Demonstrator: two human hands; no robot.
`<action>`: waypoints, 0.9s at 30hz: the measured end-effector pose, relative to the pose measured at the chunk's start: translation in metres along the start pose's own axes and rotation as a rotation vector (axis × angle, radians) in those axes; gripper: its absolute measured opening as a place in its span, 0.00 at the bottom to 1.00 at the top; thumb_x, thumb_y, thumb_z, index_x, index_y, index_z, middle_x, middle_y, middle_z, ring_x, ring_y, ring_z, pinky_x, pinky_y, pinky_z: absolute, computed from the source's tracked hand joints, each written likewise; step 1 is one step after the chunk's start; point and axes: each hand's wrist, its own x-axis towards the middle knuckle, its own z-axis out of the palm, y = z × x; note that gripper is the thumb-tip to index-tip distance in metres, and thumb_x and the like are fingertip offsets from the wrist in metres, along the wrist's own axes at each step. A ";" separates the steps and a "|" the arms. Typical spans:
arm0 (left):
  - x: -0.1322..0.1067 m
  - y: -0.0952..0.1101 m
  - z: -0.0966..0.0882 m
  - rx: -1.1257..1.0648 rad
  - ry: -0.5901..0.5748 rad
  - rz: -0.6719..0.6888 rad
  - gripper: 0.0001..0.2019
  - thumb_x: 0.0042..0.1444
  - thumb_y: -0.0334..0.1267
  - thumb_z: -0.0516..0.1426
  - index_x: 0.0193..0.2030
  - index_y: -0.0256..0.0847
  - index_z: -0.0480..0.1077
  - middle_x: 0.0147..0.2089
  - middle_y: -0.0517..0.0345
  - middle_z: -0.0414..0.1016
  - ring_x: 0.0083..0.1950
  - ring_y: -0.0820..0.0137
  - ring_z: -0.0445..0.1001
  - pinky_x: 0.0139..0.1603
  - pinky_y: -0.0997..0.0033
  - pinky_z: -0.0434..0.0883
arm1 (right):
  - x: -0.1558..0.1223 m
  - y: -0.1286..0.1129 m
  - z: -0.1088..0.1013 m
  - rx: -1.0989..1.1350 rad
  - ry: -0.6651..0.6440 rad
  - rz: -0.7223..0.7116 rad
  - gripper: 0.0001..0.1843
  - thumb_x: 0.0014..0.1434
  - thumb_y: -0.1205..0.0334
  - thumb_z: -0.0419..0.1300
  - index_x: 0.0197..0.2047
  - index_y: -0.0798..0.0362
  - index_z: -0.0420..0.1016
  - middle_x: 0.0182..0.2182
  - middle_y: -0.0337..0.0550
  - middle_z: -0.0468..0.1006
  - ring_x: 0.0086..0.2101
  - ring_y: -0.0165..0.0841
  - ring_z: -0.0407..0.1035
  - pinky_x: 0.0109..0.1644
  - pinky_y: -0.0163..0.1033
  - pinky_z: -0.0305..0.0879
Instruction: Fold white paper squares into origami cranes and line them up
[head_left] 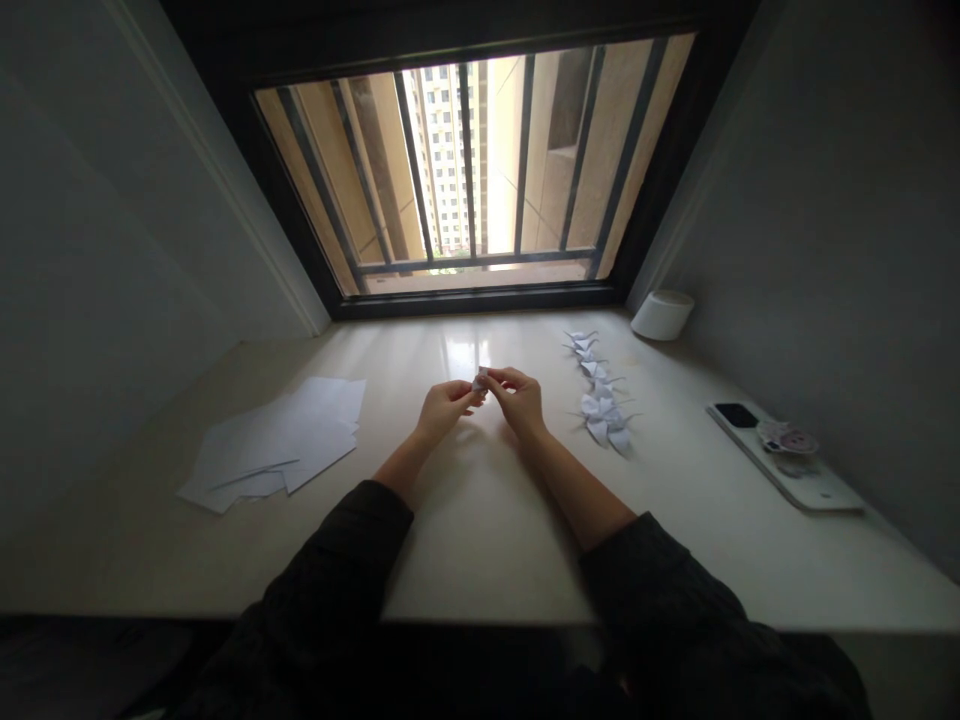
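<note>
Both of my hands meet above the middle of a pale table (480,540). Between their fingertips is a small folded piece of white paper (480,380). My left hand (444,408) pinches it from the left, fingers curled. My right hand (516,398) pinches it from the right. Dark sleeves cover both forearms up to the wrists. The paper's exact shape is too small to make out.
A loose stack of white paper sheets (277,445) lies at the left. A row of several folded white paper cranes (600,395) runs along the right. Further right lie a phone (780,455) and a white round container (662,314). A barred window (472,170) is ahead.
</note>
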 end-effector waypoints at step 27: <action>-0.003 0.001 -0.002 -0.076 -0.025 -0.094 0.23 0.46 0.54 0.60 0.35 0.32 0.76 0.35 0.43 0.79 0.35 0.66 0.77 0.36 0.70 0.70 | 0.003 0.002 0.001 0.139 -0.033 0.112 0.14 0.47 0.50 0.63 0.32 0.51 0.80 0.29 0.42 0.80 0.30 0.34 0.72 0.34 0.39 0.64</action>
